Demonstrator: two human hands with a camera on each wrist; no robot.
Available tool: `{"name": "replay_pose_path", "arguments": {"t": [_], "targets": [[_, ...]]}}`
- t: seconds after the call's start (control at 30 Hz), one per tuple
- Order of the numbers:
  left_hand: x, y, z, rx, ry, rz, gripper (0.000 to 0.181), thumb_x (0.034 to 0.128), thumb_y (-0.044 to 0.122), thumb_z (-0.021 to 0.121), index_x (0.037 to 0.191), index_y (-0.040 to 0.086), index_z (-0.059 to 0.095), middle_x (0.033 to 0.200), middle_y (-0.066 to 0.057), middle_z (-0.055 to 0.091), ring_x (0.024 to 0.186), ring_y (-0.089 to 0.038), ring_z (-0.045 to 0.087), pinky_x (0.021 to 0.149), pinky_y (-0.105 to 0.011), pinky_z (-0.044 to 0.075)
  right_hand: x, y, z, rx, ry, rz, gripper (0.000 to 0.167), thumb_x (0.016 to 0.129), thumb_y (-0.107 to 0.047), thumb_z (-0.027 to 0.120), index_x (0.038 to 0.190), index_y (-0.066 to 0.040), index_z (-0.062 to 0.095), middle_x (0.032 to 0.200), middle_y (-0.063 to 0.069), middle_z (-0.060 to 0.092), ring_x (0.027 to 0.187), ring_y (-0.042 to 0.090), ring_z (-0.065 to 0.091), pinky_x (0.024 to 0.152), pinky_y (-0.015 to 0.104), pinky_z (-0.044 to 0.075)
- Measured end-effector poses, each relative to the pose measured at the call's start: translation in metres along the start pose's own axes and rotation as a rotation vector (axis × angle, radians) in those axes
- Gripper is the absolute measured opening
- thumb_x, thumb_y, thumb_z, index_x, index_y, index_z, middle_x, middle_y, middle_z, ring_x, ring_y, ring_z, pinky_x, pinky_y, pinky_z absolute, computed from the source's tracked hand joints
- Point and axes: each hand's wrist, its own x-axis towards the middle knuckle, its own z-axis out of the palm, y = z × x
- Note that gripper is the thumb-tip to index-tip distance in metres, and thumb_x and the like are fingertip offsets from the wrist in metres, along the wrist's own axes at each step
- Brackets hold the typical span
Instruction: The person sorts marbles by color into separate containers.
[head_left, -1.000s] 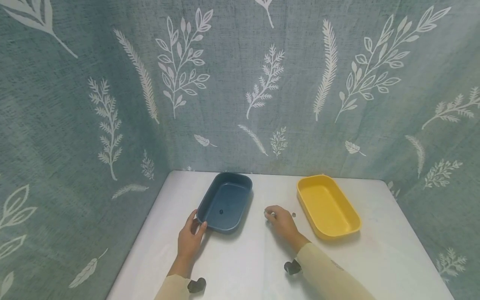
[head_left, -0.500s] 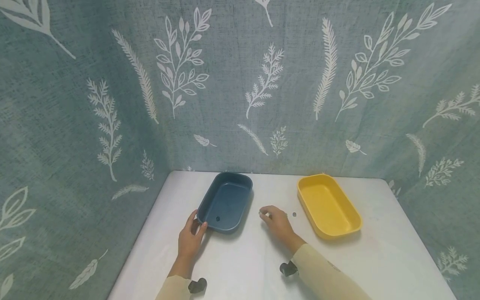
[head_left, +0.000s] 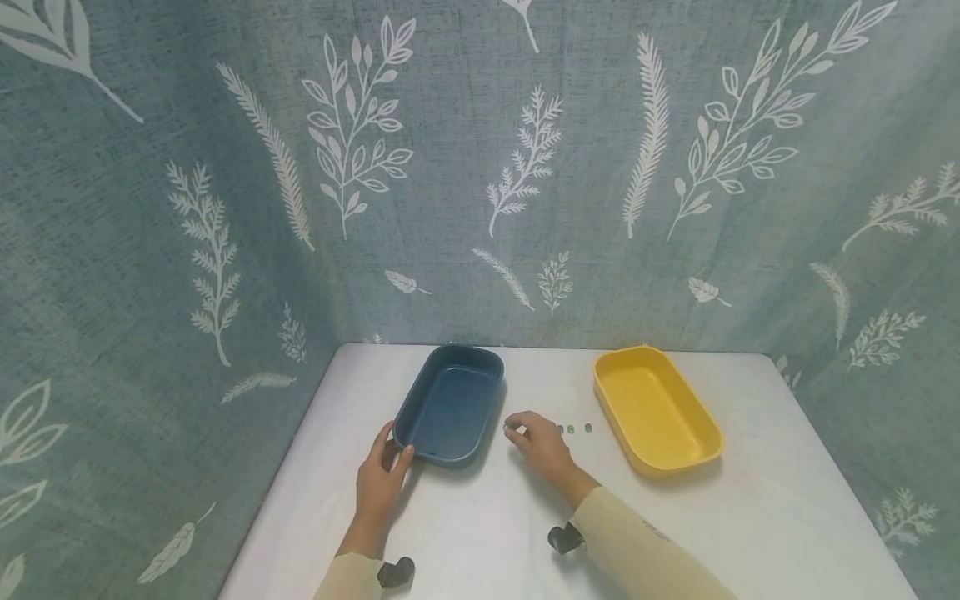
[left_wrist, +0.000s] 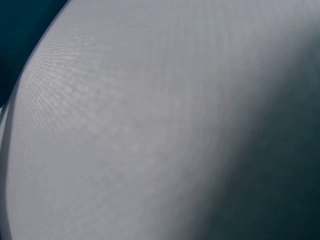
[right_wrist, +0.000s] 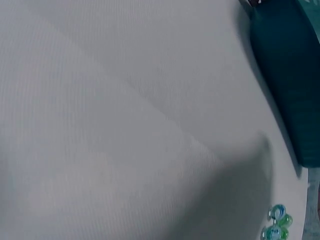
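My left hand grips the near left corner of the dark blue tray, thumb at the near rim. A small dark thing lies at the tray's near inner wall, mostly hidden. Just right of that tray, my right hand pinches a tiny pale piece between thumb and fingertips, low over the white table. Behind the knuckles, small pieces lie in a row. In the right wrist view, shiny blue and green glass-like pieces sit at the lower right, below a blurred fingertip.
A yellow tray stands on the right of the white table, with nothing visible inside. Leaf-patterned green-grey cloth hangs behind and at both sides. The left wrist view shows mostly white surface and dark blurred shapes.
My right hand has moved left toward the blue tray, uncovering more small pieces on the table. The dark thing inside that tray has shifted to its near end. My left hand keeps its grip.
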Motion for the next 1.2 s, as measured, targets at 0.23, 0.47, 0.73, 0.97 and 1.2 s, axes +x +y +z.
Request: {"name": "replay_pose_path", "arguments": {"t": [0.23,0.47,0.73,0.97,1.2], "targets": [[0.000,-0.001,0.000,0.010,0.004,0.002,0.065,0.0943,0.041,0.064,0.150,0.020,0.038,0.130,-0.017,0.060,0.129,-0.038,0.047,0.110,-0.058,0.026,0.001,-0.006,0.010,-0.011,-0.025,0.010,0.019,0.095,-0.021,0.065,0.113,-0.014,0.067,0.105,-0.004,0.067,0.083,0.008,0.058,0.074,0.027,0.052],[0.000,-0.002,0.002,0.017,0.013,0.016,0.064,0.0945,0.040,0.064,0.149,0.022,0.038,0.131,-0.015,0.060,0.129,-0.035,0.048,0.111,-0.056,0.027,-0.001,-0.017,0.016,0.014,-0.060,0.033,0.019,0.096,-0.021,0.063,0.114,-0.015,0.066,0.104,-0.007,0.065,0.084,0.006,0.057,0.074,0.026,0.052],[0.000,-0.002,0.002,0.021,0.009,0.014,0.065,0.0942,0.041,0.064,0.149,0.021,0.037,0.129,-0.016,0.061,0.129,-0.037,0.047,0.111,-0.058,0.026,-0.002,-0.024,0.020,0.003,-0.071,0.009,0.018,0.096,-0.021,0.063,0.113,-0.017,0.067,0.102,-0.009,0.064,0.084,0.005,0.056,0.073,0.025,0.051],[0.000,-0.002,0.000,0.013,0.005,0.023,0.065,0.0943,0.039,0.065,0.150,0.019,0.037,0.127,-0.017,0.062,0.127,-0.038,0.049,0.110,-0.058,0.026,-0.001,-0.027,0.025,0.022,-0.091,0.000,0.019,0.096,-0.025,0.062,0.113,-0.017,0.067,0.104,-0.010,0.064,0.088,0.005,0.058,0.076,0.026,0.052],[-0.001,0.001,0.000,-0.008,0.005,0.017,0.065,0.0939,0.039,0.065,0.149,0.020,0.038,0.127,-0.016,0.062,0.128,-0.038,0.048,0.111,-0.057,0.026,-0.001,-0.028,0.030,0.010,-0.099,-0.004,0.019,0.096,-0.025,0.063,0.112,-0.016,0.067,0.104,-0.010,0.064,0.086,0.004,0.057,0.075,0.025,0.052]]}}
